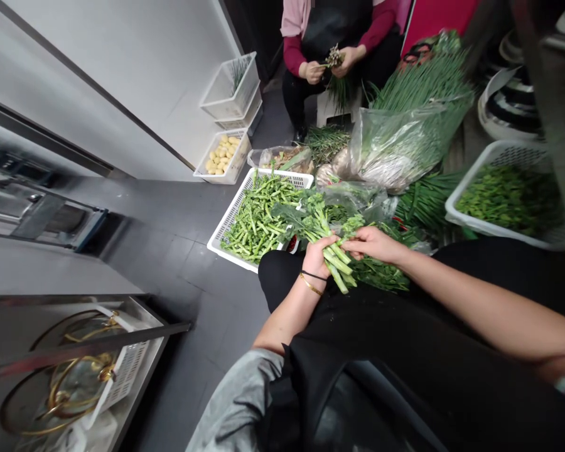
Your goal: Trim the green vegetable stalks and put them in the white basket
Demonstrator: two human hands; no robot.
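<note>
My left hand (317,256) is closed round a bunch of leafy green stalks (339,263), held above my lap with the thick cut ends towards me. Against the bunch's right side, my right hand (374,243) has its fingertips pinched on a leafy part; exactly which piece is partly hidden. Just beyond and left of my hands, a white plastic basket (230,256) holds many short green stem pieces (258,216). Loose leafy greens (381,273) lie beneath my right hand, close to my knees.
Opposite sits a person (336,28) handling a thin-stemmed bunch. A plastic bag of long green stalks (405,138) stands before them. Potatoes (223,154) fill a crate near stacked white crates (230,94). At right is a basket of greens (503,194); a metal shelf (141,364) juts out lower left.
</note>
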